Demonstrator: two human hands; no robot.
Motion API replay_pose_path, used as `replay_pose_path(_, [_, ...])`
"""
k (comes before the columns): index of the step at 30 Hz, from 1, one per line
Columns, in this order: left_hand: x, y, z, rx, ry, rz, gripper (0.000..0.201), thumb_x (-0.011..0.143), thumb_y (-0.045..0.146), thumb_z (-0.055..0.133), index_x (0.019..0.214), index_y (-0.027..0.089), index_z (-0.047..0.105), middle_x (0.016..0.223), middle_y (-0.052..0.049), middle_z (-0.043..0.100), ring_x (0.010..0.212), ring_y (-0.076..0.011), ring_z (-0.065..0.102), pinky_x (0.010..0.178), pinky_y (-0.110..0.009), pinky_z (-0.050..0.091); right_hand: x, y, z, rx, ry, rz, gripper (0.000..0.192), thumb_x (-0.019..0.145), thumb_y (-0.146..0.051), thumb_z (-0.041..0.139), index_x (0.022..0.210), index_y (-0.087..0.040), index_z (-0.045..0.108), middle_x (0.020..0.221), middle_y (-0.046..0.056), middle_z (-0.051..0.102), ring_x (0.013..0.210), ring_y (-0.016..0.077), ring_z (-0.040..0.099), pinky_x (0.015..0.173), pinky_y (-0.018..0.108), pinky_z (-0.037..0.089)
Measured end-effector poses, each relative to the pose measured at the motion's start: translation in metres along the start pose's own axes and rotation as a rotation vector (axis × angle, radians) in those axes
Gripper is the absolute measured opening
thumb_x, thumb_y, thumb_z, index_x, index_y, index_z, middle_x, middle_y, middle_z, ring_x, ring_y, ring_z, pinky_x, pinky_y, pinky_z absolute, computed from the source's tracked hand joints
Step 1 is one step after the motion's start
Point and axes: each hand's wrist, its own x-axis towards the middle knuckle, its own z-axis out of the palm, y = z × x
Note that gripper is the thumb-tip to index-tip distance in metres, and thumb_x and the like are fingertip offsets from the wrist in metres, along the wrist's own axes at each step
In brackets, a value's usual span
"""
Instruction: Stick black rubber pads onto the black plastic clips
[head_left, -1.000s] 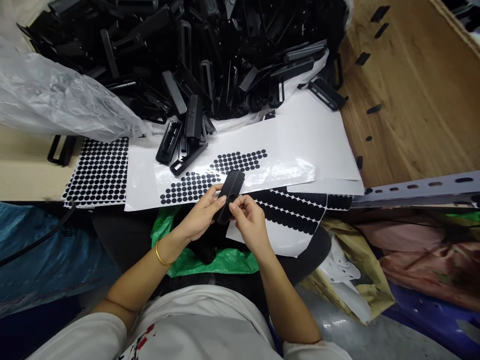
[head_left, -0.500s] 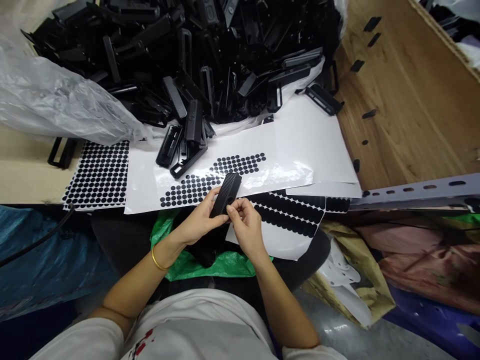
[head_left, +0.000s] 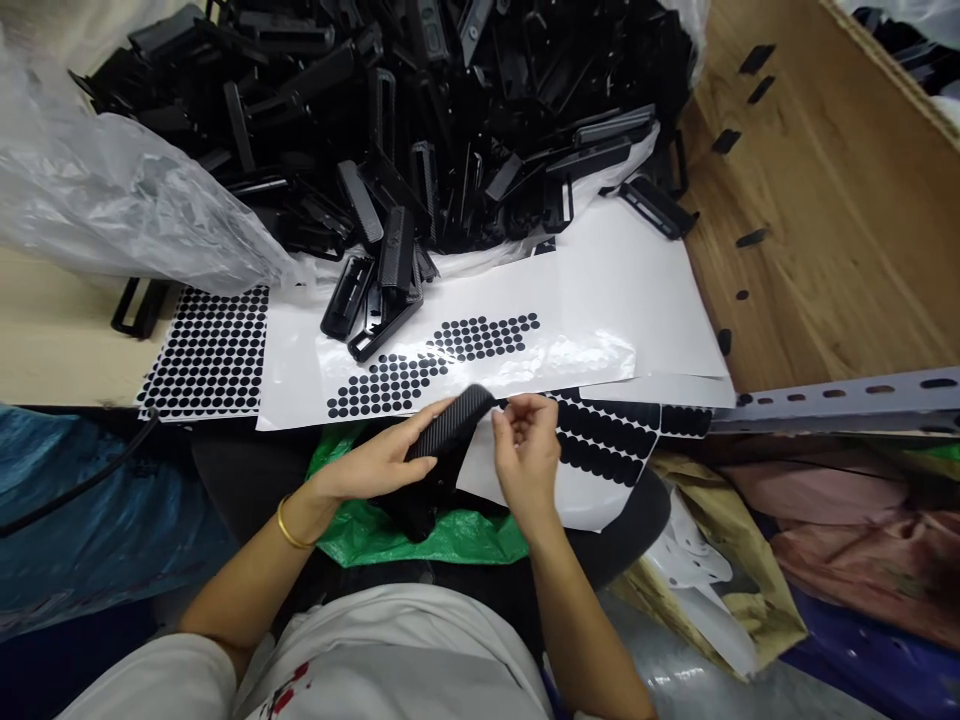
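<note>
My left hand [head_left: 379, 465] grips a black ribbed plastic part [head_left: 450, 430] held above my lap, its long side tilted up to the right. My right hand [head_left: 527, 450] is just right of the part's upper end, fingers pinched together near its tip; whether it holds a dot is too small to tell. In front lies a white sheet of round black stickers [head_left: 420, 365], partly used. A second sticker sheet [head_left: 600, 440] lies under my right hand. A green bag [head_left: 420, 535] with black parts rests on my lap.
A big heap of black plastic parts [head_left: 420, 110] fills the back of the table on clear plastic film [head_left: 112, 200]. A full dot sheet [head_left: 206, 350] lies at left. A wooden board [head_left: 825, 200] and a slotted metal rail [head_left: 840, 400] are at right.
The part has tilted flatter in my left hand. My right hand has come off its lower face and moved right to its upper end. The camera view has shifted slightly.
</note>
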Motion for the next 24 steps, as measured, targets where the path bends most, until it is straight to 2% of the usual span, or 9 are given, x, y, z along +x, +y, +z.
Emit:
replay_pose_path(2, [-0.004,0.006,-0.011,0.180,0.053,0.000,0.052,0.082,0.027,0.059,0.132,0.024,0.048,0.136,-0.006,0.052,0.125,-0.0238,0.049,0.106,-0.039,0.038,0.005,0.001,-0.006,-0.016,0.000,-0.022,0.007,0.084,-0.026,0.050,0.088,-0.022,0.046,0.072,-0.002,0.053,0.056,0.0115,0.049,0.056,0.025,0.042])
replay_pose_path(3, [-0.003,0.009,-0.016,0.269,0.174,0.008,0.045,0.083,0.031,0.058,0.127,0.023,0.053,0.129,-0.007,0.058,0.119,-0.0234,0.053,0.103,-0.039,0.040,0.007,0.000,-0.007,-0.028,-0.022,-0.037,0.005,0.084,-0.026,0.050,0.084,-0.022,0.047,0.072,-0.002,0.054,0.055,0.0112,0.048,0.055,0.025,0.041])
replay_pose_path(6, [0.013,0.013,-0.033,0.625,0.732,0.086,0.036,0.084,0.034,0.055,0.116,0.019,0.058,0.118,-0.010,0.062,0.111,-0.0256,0.055,0.096,-0.042,0.042,0.010,-0.006,0.002,-0.081,-0.147,-0.091,0.007,0.085,-0.023,0.048,0.078,-0.021,0.049,0.072,-0.001,0.056,0.057,0.0116,0.049,0.056,0.025,0.040])
replay_pose_path(8, [0.028,0.011,-0.043,0.845,0.936,0.116,0.033,0.082,0.030,0.058,0.112,0.017,0.057,0.114,-0.012,0.061,0.109,-0.0279,0.053,0.094,-0.043,0.040,0.010,-0.012,0.015,-0.142,-0.235,-0.127,0.008,0.085,-0.021,0.046,0.078,-0.021,0.050,0.074,0.001,0.058,0.061,0.0132,0.052,0.057,0.026,0.040])
replay_pose_path(11, [0.044,0.004,-0.054,0.932,0.895,0.068,0.023,0.080,0.026,0.060,0.100,0.016,0.059,0.094,-0.010,0.063,0.091,-0.0268,0.057,0.084,-0.038,0.040,0.013,-0.016,0.039,-0.278,-0.291,-0.166,0.008,0.087,-0.022,0.045,0.085,-0.021,0.053,0.084,0.005,0.061,0.071,0.0171,0.056,0.059,0.028,0.039])
replay_pose_path(14, [0.046,0.002,-0.055,0.881,0.838,0.064,0.011,0.081,0.028,0.059,0.086,0.018,0.061,0.076,-0.006,0.059,0.080,-0.0245,0.057,0.080,-0.035,0.037,0.023,-0.015,0.057,-0.406,-0.308,-0.169,0.008,0.088,-0.022,0.047,0.091,-0.020,0.054,0.093,0.009,0.062,0.077,0.0197,0.058,0.057,0.028,0.036])
replay_pose_path(17, [0.039,0.005,-0.048,0.746,0.881,0.121,0.016,0.081,0.031,0.059,0.071,0.019,0.059,0.071,-0.003,0.053,0.078,-0.0216,0.053,0.080,-0.033,0.037,0.032,-0.013,0.061,-0.399,-0.333,-0.129,0.003,0.086,-0.021,0.050,0.085,-0.021,0.053,0.088,0.007,0.062,0.071,0.0182,0.056,0.056,0.028,0.034])
replay_pose_path(20, [0.032,0.008,-0.033,0.360,0.895,0.172,0.022,0.083,0.035,0.056,0.068,0.019,0.057,0.078,-0.002,0.054,0.077,-0.0170,0.051,0.074,-0.028,0.039,0.032,-0.014,0.052,-0.155,-0.343,-0.057,0.007,0.084,-0.024,0.052,0.077,-0.021,0.050,0.074,0.001,0.057,0.063,0.0147,0.051,0.057,0.026,0.036])
replay_pose_path(24, [0.028,0.003,-0.005,-0.363,0.674,0.052,0.026,0.082,0.043,0.057,0.073,0.019,0.053,0.066,0.003,0.050,0.061,-0.0112,0.046,0.060,-0.023,0.038,0.021,-0.017,0.037,0.293,-0.333,0.123,0.013,0.083,-0.031,0.051,0.074,-0.021,0.048,0.068,-0.003,0.051,0.057,0.0108,0.046,0.054,0.024,0.036])
